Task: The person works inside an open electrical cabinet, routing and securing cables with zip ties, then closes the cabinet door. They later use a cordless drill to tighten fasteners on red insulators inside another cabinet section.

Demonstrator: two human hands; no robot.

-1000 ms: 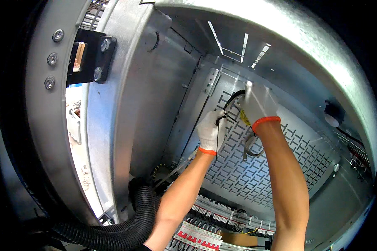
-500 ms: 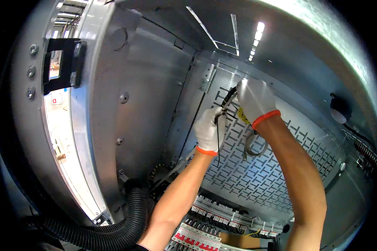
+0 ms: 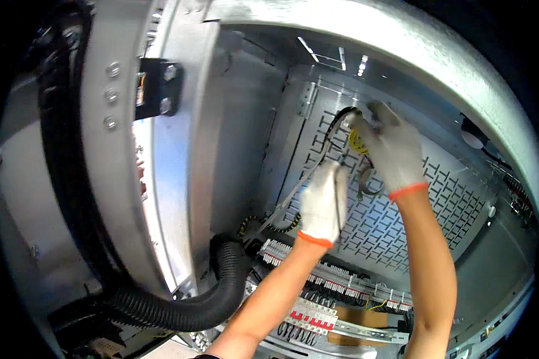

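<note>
My left hand (image 3: 324,200), in a white knit glove with an orange cuff, is closed with its fingertips together. A thin black strip (image 3: 340,206), like a cable tie, runs down along it. Up and to the right, my right hand (image 3: 396,152), gloved alike with darkened fingertips, is smeared by motion beside the cable bundle; whether it grips anything is unclear. The black-wrapped part of the bundle (image 3: 339,119) arches between and above the hands, and a grey cable (image 3: 296,190) slants down-left from it. By my right hand hang a yellow coil (image 3: 358,142) and a grey cable loop (image 3: 366,182).
A metal cabinet surrounds my arms, with a slotted panel (image 3: 395,221) at its back. Below are terminal rows (image 3: 341,284) and breakers with red levers (image 3: 311,318). A black corrugated hose (image 3: 179,311) curves at lower left, by the cabinet's upright frame (image 3: 117,161).
The view has shifted, showing more of the cabinet's left frame and lower breakers. My right hand has drawn away from the bundle's upper part; my left hand sits lower, apart from it.
</note>
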